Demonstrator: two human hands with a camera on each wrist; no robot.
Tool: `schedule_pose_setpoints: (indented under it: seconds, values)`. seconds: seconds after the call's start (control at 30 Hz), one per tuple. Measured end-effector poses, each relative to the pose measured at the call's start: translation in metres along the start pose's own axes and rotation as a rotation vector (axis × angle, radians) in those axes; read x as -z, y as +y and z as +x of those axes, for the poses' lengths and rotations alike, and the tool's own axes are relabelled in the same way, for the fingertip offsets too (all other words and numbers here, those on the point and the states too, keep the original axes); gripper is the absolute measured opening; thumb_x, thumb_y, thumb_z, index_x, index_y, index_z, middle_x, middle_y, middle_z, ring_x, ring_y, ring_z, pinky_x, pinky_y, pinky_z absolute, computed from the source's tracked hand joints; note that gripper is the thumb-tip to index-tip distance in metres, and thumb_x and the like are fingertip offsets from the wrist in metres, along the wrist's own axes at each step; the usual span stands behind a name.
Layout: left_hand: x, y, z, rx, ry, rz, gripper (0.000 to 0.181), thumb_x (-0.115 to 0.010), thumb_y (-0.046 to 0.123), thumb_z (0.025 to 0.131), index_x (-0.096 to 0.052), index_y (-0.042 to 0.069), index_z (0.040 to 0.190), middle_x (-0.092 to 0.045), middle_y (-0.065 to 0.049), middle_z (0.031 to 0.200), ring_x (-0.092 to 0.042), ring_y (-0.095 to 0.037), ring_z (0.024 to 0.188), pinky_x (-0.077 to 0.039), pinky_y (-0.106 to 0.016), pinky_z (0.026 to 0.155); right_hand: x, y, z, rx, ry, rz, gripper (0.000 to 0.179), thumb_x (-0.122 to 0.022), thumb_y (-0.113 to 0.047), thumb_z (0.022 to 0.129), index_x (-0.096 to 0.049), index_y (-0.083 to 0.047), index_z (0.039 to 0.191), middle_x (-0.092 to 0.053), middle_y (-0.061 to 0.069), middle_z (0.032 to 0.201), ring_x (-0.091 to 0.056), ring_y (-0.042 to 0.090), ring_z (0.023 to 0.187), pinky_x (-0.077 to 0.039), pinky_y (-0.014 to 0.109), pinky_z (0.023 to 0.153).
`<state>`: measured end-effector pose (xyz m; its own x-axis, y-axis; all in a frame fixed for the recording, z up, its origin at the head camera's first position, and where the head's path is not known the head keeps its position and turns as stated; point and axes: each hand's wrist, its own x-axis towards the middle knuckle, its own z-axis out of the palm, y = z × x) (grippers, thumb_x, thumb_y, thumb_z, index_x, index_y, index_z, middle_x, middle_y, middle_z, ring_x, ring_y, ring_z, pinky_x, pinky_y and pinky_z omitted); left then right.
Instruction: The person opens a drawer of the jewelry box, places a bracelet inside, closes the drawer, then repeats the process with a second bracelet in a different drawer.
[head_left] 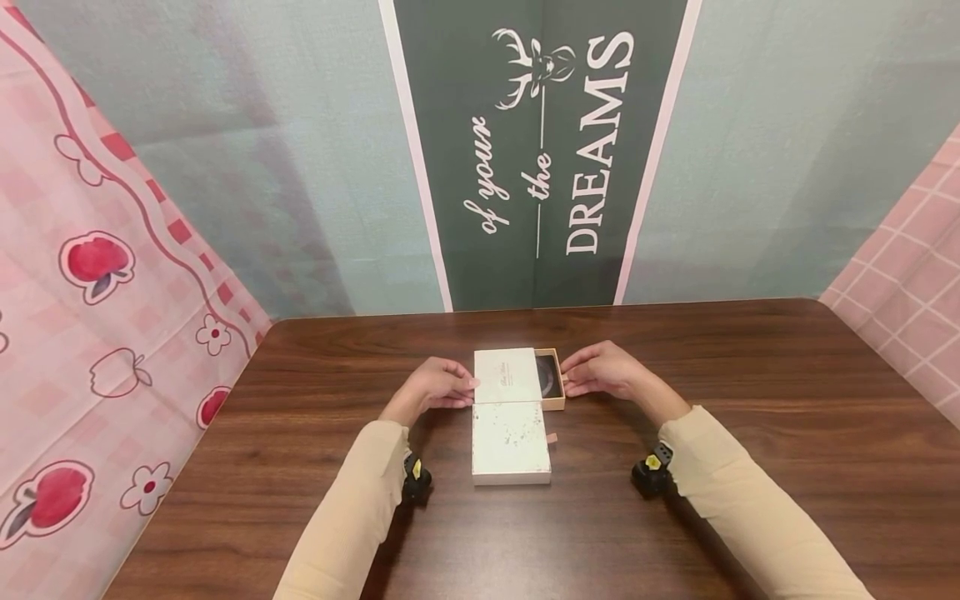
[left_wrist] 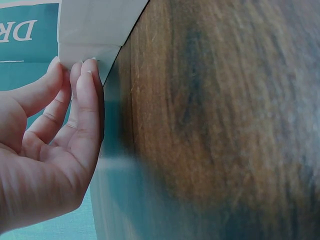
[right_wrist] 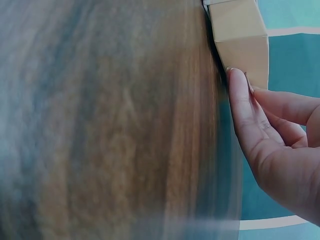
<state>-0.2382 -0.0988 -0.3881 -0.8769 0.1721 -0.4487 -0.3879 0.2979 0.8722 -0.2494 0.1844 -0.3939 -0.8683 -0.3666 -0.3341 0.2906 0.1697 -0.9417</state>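
Observation:
Two flat white boxes lie one behind the other on the table. The rear one is a drawer gift box (head_left: 506, 374) with small print on its lid. Its tan inner drawer (head_left: 555, 403) sticks out partway to the right, and a dark interior with a curved grey shape shows in it. My left hand (head_left: 441, 383) holds the left end of this box, thumb at its top edge and fingertips on the end face. At the drawer's right end, my right hand (head_left: 603, 371) pinches a small pull tab (right_wrist: 248, 81), mostly hidden by the fingers.
Right in front of the rear box lies the closed white box (head_left: 510, 442) with dark speckles and a pink pull tab (head_left: 552, 438) on its right side. Both stand on a brown wooden table (head_left: 787, 433). A printed cloth (head_left: 352, 167) hangs behind the table.

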Motion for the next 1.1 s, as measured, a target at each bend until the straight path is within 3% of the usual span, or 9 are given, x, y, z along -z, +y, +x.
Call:
schedule_pose_setpoints:
  seconds: [1.1]
  values:
    - [0.000,0.001,-0.002,-0.006,0.004,0.005,0.013,-0.065,0.005,0.083,-0.060,-0.006,0.089,-0.061,-0.011,0.072,-0.062,-0.017,0.061,-0.055,-0.029,0.063,-0.017,-0.003,0.008,-0.019,0.008,0.014,0.024,-0.052,0.011,0.086,-0.053,0.017,0.110,-0.063,0.019,0.083,-0.065,0.024,0.072,-0.053,0.040,0.074]
